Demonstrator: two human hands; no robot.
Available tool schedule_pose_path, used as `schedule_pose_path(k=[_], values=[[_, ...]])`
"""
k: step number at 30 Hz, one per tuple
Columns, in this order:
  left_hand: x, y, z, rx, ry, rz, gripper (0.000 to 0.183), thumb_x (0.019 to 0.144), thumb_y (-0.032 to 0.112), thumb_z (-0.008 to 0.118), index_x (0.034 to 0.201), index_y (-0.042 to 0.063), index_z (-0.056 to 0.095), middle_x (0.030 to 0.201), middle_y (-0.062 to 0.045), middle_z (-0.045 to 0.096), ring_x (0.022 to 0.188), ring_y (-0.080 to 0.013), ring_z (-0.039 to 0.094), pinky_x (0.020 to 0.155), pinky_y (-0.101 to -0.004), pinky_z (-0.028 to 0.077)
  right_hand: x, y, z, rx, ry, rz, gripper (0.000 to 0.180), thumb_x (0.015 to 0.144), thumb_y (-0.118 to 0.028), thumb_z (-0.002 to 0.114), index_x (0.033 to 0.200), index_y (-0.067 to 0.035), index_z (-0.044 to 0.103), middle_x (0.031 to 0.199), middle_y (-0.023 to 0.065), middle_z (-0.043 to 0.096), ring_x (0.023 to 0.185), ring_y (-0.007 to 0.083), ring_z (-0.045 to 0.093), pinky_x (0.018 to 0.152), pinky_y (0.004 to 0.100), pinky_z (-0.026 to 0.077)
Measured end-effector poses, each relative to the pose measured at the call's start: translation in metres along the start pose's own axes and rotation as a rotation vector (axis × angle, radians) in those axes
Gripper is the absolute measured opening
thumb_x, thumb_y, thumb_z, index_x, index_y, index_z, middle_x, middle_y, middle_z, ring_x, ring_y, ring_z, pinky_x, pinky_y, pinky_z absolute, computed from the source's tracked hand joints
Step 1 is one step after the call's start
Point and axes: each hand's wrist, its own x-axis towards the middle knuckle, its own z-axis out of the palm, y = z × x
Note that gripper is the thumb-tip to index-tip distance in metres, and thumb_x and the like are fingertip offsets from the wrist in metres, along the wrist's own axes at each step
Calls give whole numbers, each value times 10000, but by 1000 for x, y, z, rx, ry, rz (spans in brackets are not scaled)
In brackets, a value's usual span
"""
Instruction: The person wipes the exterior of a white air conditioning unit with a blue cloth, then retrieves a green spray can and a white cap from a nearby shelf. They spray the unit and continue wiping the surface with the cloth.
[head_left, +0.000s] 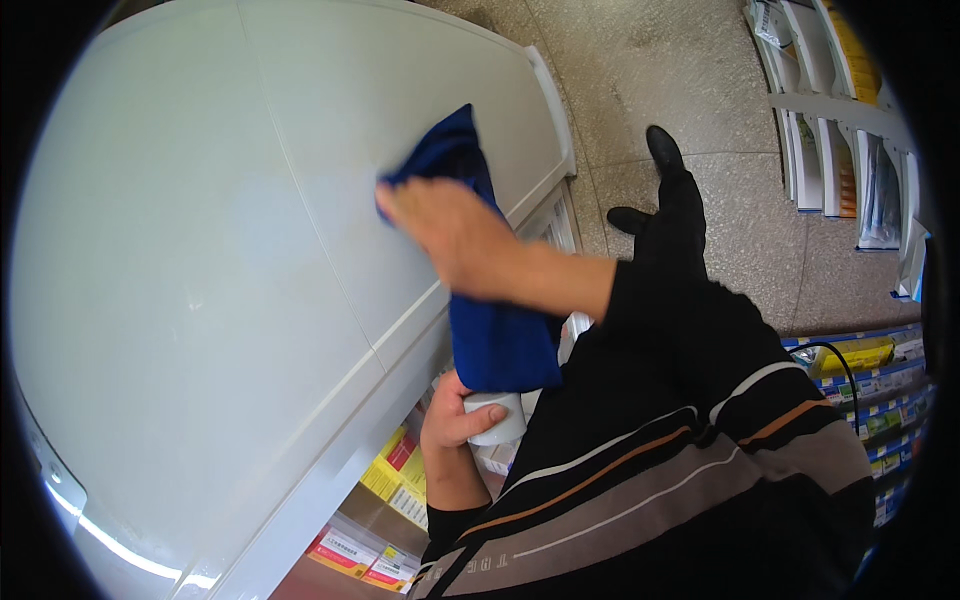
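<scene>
My right hand (469, 244), blurred, grips a dark blue cloth (506, 345) over the white panel top (225, 225) near its right edge. One end of the cloth lies on the panel; the rest hangs past the edge, below my wrist. My left hand (450, 420) is lower, beside the panel's edge, and holds a white, round, cup-like container (496, 420) with fingers and thumb around it. The hanging end of the cloth is just above this container and hides part of its top. What the container holds cannot be seen.
Shelves below the panel hold yellow boxes (394, 465) and red-and-white boxes (341, 551). Racks with packaged goods (877, 195) stand at the upper right, and stocked shelves (885, 397) at the lower right. My black shoes (664, 150) are on the speckled floor (720, 217).
</scene>
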Motion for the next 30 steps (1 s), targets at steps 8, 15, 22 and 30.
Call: schedule_pose_path(k=[8,15,22,30], values=[[0,-1,-3,14,12,-91,407,795,152,779,1157,-7,681,1097,-56,691,1021,-148,619,904,-313,482,4,9,2,25,98,-38,620,784,52,555,1400,58,486,1172,213,634,1097,374,606,977,447,467],[2,-1,-8,41,10,-147,414,785,154,790,1155,-5,691,1110,-61,701,1036,-147,623,923,-313,476,3,23,2,14,213,4,572,795,54,556,1365,46,504,1173,242,631,1105,410,596,968,442,463],[-2,11,-14,104,220,-38,419,800,150,799,1170,-11,688,1112,-52,701,1018,-130,620,909,-306,482,0,19,12,97,168,-53,610,796,81,540,1402,72,472,1117,224,621,1062,389,603,944,446,478],[-1,29,-11,208,291,92,422,808,154,801,1173,-18,679,1123,-74,694,1030,-162,629,909,-318,483,7,38,19,125,144,-33,564,798,82,547,1361,65,511,1104,190,654,1044,365,613,922,430,490]])
